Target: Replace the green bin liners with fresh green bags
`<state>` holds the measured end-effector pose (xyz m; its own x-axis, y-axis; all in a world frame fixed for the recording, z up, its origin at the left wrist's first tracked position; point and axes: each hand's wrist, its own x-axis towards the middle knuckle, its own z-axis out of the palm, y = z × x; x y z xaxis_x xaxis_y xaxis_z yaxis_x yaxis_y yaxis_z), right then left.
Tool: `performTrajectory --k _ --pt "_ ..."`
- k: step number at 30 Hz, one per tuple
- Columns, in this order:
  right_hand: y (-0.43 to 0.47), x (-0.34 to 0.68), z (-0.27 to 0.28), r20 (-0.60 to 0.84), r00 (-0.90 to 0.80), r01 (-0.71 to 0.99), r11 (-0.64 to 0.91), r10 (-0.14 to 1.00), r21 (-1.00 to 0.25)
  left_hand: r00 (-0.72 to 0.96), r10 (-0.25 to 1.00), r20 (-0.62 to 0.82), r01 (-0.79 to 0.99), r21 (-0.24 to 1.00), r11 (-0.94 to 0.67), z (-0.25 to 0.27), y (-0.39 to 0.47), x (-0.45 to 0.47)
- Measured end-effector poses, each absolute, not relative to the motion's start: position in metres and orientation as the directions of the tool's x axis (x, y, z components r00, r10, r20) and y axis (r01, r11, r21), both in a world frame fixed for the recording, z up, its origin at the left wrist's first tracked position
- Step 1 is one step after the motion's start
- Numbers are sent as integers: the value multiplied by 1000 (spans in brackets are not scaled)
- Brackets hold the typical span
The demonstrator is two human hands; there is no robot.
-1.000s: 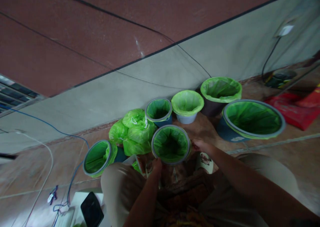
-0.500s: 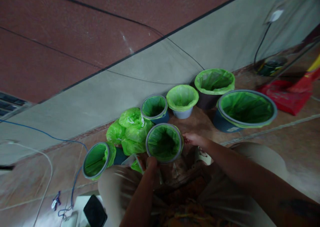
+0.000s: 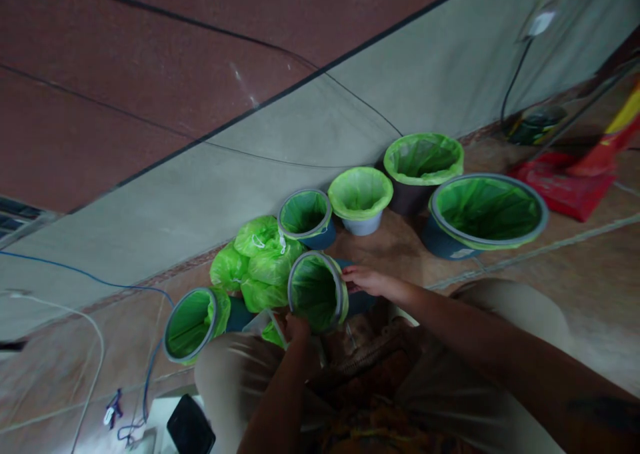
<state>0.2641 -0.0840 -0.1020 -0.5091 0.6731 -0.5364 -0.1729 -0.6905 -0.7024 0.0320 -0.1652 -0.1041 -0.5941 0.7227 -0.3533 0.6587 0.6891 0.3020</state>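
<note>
A blue trash bin [image 3: 361,301] lined with a green bag leans over between my knees, its grey-rimmed mouth facing left. My left hand [image 3: 299,329] is closed on the lower left of its rim, with the fingers mostly hidden. On the opposite side my right hand [image 3: 367,281] grips the rim and the liner's folded edge. Several knotted green bags [image 3: 267,261] lie just behind the bin. A clear plastic container [image 3: 260,322] holding green plastic sits beside my left hand.
More lined bins stand along the wall: a small blue one [image 3: 323,239], a white one [image 3: 363,225], a dark one [image 3: 410,197] and a large blue one [image 3: 440,241]. Another bin [image 3: 240,314] lies tipped at left. A red dustpan [image 3: 570,184], phone [image 3: 191,424] and cables [image 3: 147,374] are around.
The bin between my hands has tilted over to the left, so its blue side now shows. My right hand has moved left along with its rim. The view has shifted slightly.
</note>
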Motion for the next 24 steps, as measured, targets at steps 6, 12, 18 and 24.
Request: performTrajectory --k 6,12,18,24 --pt "-97 246 -102 -574 -501 79 -626 648 -776 -431 845 -317 680 501 535 -89 -132 78" --pt "-98 252 -96 -673 -495 351 -582 549 -733 -15 974 -226 662 728 179 -74 -124 112" --pt "-77 265 -90 -684 -300 87 -695 665 -714 -52 957 -286 811 547 208 -70 -143 114" --pt "-68 262 -101 -730 -318 -201 -796 605 -572 -2 921 -389 874 447 190 -71 -153 121"
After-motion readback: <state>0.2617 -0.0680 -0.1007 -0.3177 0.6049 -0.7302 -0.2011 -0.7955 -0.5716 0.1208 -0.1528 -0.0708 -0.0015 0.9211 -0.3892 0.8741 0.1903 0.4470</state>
